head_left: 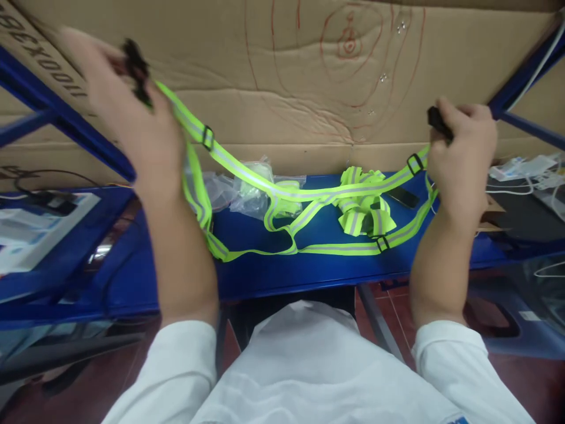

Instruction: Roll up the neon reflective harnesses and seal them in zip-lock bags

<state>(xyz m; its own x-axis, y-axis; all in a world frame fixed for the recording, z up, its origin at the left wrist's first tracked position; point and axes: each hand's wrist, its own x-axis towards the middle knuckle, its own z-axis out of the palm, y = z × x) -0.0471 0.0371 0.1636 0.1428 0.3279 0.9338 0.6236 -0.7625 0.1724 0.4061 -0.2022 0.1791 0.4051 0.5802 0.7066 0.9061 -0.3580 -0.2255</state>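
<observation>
A neon-yellow reflective harness [309,194] with grey stripes and black slider buckles hangs stretched between my hands, above the blue table. My left hand [141,129], raised at the upper left and smeared by motion, is closed on one end of it, where a black buckle [136,68] sticks out at the fingers. My right hand [463,153] is closed round the other end, with a black piece [439,122] showing at its thumb. The straps sag in the middle and cross in a loop. Behind them lies a bundle of the same yellow webbing [364,206].
Clear plastic bags [251,188] and a dark phone [404,196] lie on the blue table [273,274]. A large cardboard sheet [212,47] stands behind. White boxes [44,229] are at the left, with cables and white parts [525,168] at the right. Blue metal bars [66,112] flank the space.
</observation>
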